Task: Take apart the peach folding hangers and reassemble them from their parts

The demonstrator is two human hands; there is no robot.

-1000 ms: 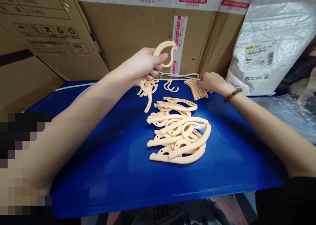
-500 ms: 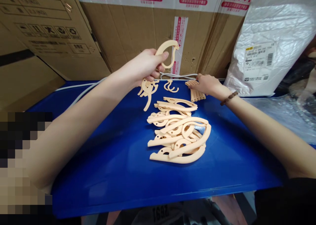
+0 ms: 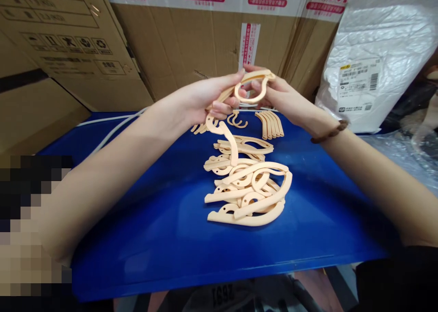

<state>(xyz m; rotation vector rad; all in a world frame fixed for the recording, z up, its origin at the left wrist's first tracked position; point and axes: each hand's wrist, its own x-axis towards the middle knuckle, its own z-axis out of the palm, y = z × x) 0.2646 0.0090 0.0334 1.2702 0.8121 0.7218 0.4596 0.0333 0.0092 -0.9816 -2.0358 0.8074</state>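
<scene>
Both my hands are raised above the back of the blue table. My left hand (image 3: 222, 95) is closed around a beige plastic folding-hanger piece (image 3: 251, 100), which has a rounded loop at its right. A curved part with a ring (image 3: 232, 143) hangs below the left fingers. My right hand (image 3: 275, 93) grips the right end of the same hanger piece, its fingers partly hidden behind the loop. Nearest below the hands are loose beige hooks (image 3: 236, 120) and a row of curved hanger arms (image 3: 270, 125). More pieces (image 3: 198, 129) show partly under my left hand.
A pile of folded beige hangers (image 3: 253, 193) lies mid-table on the blue surface (image 3: 153, 230). Cardboard boxes (image 3: 191, 43) stand along the back, with a white cable (image 3: 112, 129) in front. A white plastic parcel (image 3: 372, 70) stands at the back right.
My right hand has left the row of curved arms and come up to the held hanger piece. My left hand has shifted right, and a ringed curved part now hangs beneath it.
</scene>
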